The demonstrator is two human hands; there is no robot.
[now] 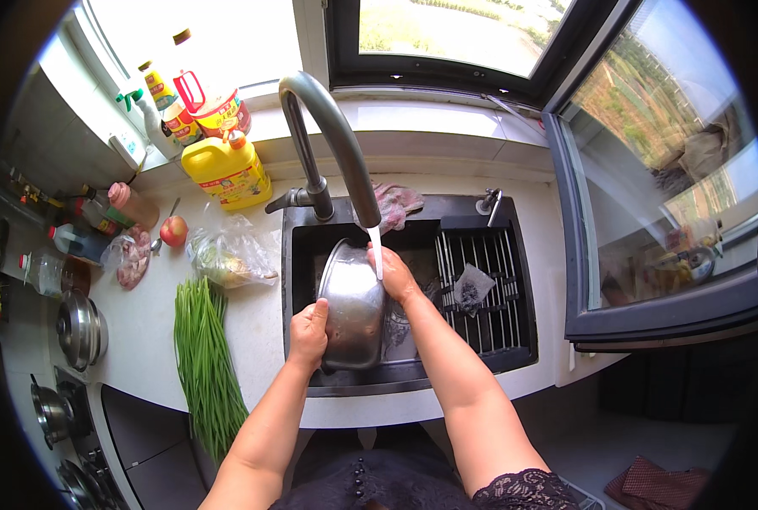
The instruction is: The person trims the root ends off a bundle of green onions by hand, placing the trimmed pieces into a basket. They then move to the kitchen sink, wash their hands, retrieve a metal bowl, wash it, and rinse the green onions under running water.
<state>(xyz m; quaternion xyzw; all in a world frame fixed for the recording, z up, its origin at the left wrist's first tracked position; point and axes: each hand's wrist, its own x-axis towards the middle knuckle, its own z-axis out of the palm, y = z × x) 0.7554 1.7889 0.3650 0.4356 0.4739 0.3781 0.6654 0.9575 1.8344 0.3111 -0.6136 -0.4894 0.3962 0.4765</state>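
Note:
A stainless steel pot (355,312) is tipped on its side over the dark sink (328,386), its opening turned to the left. My left hand (309,331) grips its near left edge, thumb up along the outside. Against the far right of the pot's outer wall rests my right hand (393,274), its fingertips partly hidden by the running water (376,255). That stream falls from the grey gooseneck faucet (347,134). Whether the right hand bears any of the pot's weight is not clear.
A roll-up rack (500,287) spans the sink's right side, with a mesh scrubber (473,290) on it. A pink rag (397,205) lies behind the basin. Green garlic chives (204,357), a bagged vegetable (232,252), an apple (174,231) and a yellow jug (227,172) stand left. An open window sash (666,312) juts in at right.

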